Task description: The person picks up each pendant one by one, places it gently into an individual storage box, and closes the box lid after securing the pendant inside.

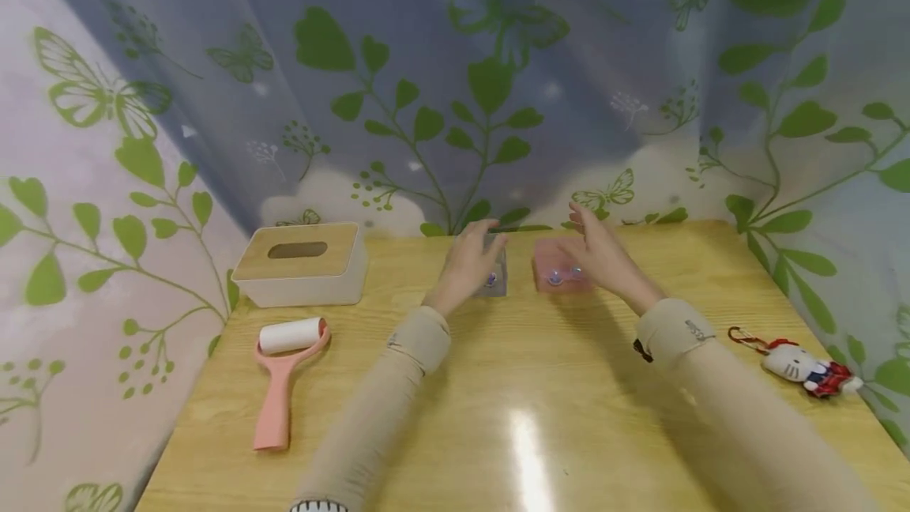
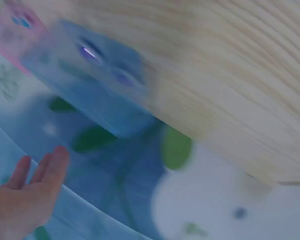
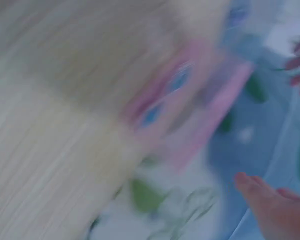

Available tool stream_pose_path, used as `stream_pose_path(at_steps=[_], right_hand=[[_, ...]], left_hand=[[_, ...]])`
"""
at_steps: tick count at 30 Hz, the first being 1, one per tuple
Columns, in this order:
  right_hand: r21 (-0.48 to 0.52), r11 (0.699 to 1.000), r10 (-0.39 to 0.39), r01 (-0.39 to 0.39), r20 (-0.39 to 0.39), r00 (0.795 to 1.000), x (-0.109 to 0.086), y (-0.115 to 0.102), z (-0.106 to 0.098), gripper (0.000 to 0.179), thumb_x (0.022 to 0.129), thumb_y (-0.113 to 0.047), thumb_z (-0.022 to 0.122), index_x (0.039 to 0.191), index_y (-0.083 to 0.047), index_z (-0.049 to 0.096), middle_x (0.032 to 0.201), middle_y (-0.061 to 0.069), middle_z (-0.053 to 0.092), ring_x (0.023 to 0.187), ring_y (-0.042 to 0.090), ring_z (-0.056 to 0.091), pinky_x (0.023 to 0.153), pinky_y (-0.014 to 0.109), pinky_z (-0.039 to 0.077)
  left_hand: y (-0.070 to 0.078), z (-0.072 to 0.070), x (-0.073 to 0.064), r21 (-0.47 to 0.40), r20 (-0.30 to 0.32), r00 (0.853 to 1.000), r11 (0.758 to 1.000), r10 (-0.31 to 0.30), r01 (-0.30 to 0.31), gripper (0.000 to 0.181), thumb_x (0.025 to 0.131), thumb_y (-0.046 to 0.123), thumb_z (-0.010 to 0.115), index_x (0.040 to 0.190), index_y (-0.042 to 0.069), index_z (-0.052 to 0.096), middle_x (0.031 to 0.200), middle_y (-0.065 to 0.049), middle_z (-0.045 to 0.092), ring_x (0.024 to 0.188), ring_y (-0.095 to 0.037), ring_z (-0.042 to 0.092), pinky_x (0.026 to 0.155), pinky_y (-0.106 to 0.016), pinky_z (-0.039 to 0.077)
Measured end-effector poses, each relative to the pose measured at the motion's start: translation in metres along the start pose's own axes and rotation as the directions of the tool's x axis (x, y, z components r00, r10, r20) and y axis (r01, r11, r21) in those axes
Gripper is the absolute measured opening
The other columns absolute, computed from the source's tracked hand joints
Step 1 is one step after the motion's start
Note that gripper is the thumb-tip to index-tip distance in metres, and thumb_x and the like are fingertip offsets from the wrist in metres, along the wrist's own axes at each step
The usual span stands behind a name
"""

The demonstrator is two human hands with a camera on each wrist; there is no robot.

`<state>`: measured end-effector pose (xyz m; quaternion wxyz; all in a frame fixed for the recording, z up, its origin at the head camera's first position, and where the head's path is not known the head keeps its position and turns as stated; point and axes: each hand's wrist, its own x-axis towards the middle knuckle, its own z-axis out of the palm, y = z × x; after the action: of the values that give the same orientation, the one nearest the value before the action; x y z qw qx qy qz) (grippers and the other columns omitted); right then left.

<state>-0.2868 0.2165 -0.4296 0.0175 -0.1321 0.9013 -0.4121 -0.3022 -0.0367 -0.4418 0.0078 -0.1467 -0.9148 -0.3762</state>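
Observation:
Two small translucent boxes with shiny round knobs stand near the back edge of the table. In the head view my left hand (image 1: 465, 263) is over the blue-grey box (image 1: 500, 279) and partly covers it. My right hand (image 1: 604, 255) hovers by the pink box (image 1: 546, 263), hiding its right side. In the left wrist view the left hand (image 2: 27, 202) has extended fingers, apart from the blue box (image 2: 90, 75). The right wrist view shows the right hand (image 3: 277, 205) away from the blurred pink box (image 3: 162, 100). Neither hand holds anything.
A white tissue box (image 1: 298, 288) with a wooden lid stands at the back left. In front of it lies a pink-handled lint roller (image 1: 277, 393). A cat-figure keychain (image 1: 799, 366) lies near the right edge. A patterned curtain (image 1: 426, 38) hangs behind the table (image 1: 498, 385).

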Motion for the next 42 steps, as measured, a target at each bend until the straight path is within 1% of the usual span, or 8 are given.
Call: stream_pose_path(at_steps=[6,11,15,18,21,28,34,42], right_hand=[[0.24,0.96,0.121,-0.143,0.102,0.987,0.025,-0.039,0.019,0.084,0.11,-0.05,0.048,0.169,-0.008,0.005,0.171,0.028,0.027,0.159,0.047,0.027,0.132,0.063,0.023],[0.279,0.917,0.226,-0.285,0.224,0.948,0.041,-0.052,0.044,0.092,0.107,-0.065,0.041,0.17,-0.011,-0.001,0.178,0.019,0.011,0.162,0.045,0.019,0.133,0.065,0.018],[0.301,0.874,0.297,-0.382,0.291,0.909,0.049,-0.053,0.063,0.099,0.104,-0.074,0.035,0.17,-0.013,-0.007,0.179,0.015,-0.003,0.164,0.047,0.009,0.131,0.071,0.014],[0.323,0.845,0.328,-0.426,0.316,0.89,0.053,-0.052,0.073,0.098,0.104,-0.074,0.033,0.17,-0.012,-0.007,0.179,0.016,-0.005,0.164,0.047,0.003,0.13,0.073,0.01],[0.331,0.842,0.323,-0.426,0.323,0.89,0.054,-0.052,0.079,0.096,0.106,-0.071,0.033,0.169,-0.01,-0.005,0.179,0.019,-0.002,0.164,0.048,0.006,0.131,0.071,0.01],[0.364,0.844,0.292,-0.394,0.305,0.907,0.055,-0.055,0.082,0.093,0.107,-0.066,0.036,0.169,-0.008,-0.002,0.178,0.021,0.003,0.163,0.048,0.013,0.131,0.07,0.013],[0.421,0.817,0.307,-0.393,0.259,0.916,0.055,-0.059,0.087,0.09,0.107,-0.056,0.051,0.169,-0.009,0.006,0.176,0.022,0.013,0.161,0.045,0.022,0.132,0.063,0.022],[0.524,0.769,0.297,-0.365,0.213,0.931,0.057,-0.058,0.092,0.087,0.109,-0.04,0.055,0.169,-0.006,0.001,0.174,0.025,0.016,0.16,0.045,0.024,0.131,0.061,0.028]], left_hand=[[-0.037,-0.028,0.006,-0.082,0.001,0.984,0.981,-0.178,0.177,0.063,0.113,0.051,0.036,0.158,0.006,0.043,0.16,-0.019,0.05,0.148,-0.041,0.05,0.124,-0.056,0.043],[-0.056,-0.033,0.006,-0.161,0.093,0.953,0.941,-0.287,0.299,0.074,0.112,0.058,0.028,0.16,0.004,0.039,0.164,-0.022,0.045,0.153,-0.043,0.042,0.129,-0.056,0.035],[-0.06,-0.029,0.004,-0.213,0.165,0.931,0.91,-0.326,0.356,0.082,0.11,0.065,0.024,0.163,0.003,0.034,0.169,-0.022,0.038,0.157,-0.044,0.035,0.132,-0.057,0.029],[-0.062,-0.026,0.004,-0.257,0.186,0.928,0.896,-0.323,0.363,0.085,0.109,0.067,0.024,0.164,0.003,0.031,0.17,-0.022,0.035,0.158,-0.044,0.032,0.132,-0.059,0.027],[-0.063,-0.025,0.004,-0.283,0.188,0.928,0.887,-0.322,0.365,0.085,0.109,0.068,0.024,0.165,0.005,0.029,0.171,-0.021,0.033,0.159,-0.045,0.03,0.132,-0.062,0.026],[-0.062,-0.027,0.003,-0.292,0.134,0.942,0.896,-0.307,0.334,0.084,0.109,0.068,0.025,0.164,0.006,0.032,0.169,-0.021,0.038,0.157,-0.044,0.034,0.13,-0.062,0.029],[-0.062,-0.025,0.002,-0.305,0.044,0.95,0.901,-0.308,0.307,0.079,0.109,0.065,0.031,0.16,0.004,0.039,0.164,-0.021,0.046,0.153,-0.042,0.043,0.129,-0.057,0.036],[-0.062,-0.024,0.001,-0.348,0.004,0.96,0.899,-0.281,0.265,0.08,0.11,0.062,0.035,0.162,0.002,0.033,0.164,-0.022,0.045,0.151,-0.042,0.046,0.126,-0.056,0.04]])
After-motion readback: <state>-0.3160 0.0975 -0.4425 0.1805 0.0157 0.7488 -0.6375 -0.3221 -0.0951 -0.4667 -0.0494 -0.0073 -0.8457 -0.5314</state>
